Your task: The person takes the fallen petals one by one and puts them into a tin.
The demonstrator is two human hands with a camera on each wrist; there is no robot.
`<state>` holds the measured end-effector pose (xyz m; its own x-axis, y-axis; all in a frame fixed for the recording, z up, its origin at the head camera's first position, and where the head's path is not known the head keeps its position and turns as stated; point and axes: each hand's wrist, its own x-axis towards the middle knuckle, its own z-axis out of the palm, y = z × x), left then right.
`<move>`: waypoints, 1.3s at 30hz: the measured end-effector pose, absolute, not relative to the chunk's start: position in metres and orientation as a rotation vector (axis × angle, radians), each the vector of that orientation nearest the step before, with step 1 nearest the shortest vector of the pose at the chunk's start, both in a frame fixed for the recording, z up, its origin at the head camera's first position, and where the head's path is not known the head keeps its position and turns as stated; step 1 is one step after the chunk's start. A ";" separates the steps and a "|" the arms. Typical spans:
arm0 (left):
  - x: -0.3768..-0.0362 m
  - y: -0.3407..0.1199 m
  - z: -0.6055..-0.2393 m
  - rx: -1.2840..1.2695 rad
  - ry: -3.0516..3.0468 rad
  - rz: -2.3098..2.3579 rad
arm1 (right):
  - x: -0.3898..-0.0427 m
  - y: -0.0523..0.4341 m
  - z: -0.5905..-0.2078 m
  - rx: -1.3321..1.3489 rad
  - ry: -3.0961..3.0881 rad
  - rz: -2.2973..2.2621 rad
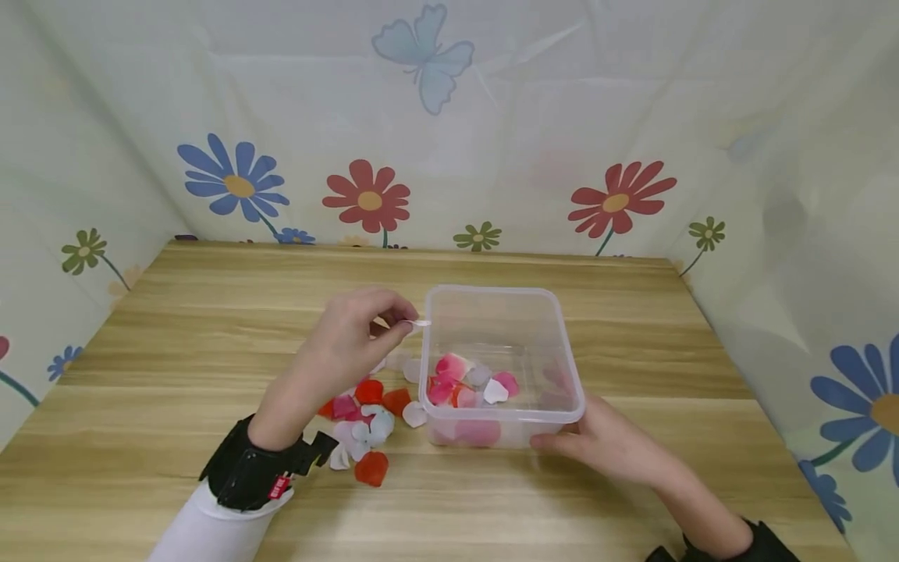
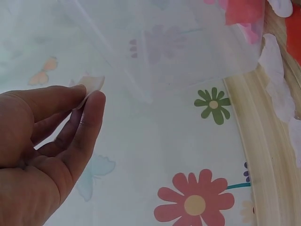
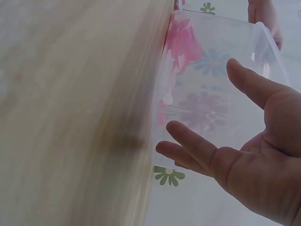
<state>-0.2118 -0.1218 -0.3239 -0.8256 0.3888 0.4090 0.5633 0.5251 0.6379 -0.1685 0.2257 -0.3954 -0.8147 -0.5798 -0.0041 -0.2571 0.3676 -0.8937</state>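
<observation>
A clear plastic box stands on the wooden table, with several pink, red and white petals inside. My left hand is raised beside the box's left rim and pinches a small white petal between thumb and forefinger. More loose petals lie on the table under that hand. My right hand rests against the box's near right corner with straight fingers on its wall.
The wooden table is walled in by a flower-printed cloth at the back and on both sides. Bare wood stretches left of the petals and behind the box.
</observation>
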 end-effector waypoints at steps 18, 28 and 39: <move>-0.211 -0.108 -0.321 -0.918 -2.510 -1.201 | -0.174 0.227 -0.393 -0.754 2.300 -1.412; -0.210 -0.097 -0.321 -1.015 -2.483 -1.184 | -0.175 0.225 -0.395 -0.759 2.278 -1.430; -0.209 -0.083 -0.331 -1.224 -2.408 -1.134 | -0.176 0.226 -0.393 -0.759 2.271 -1.442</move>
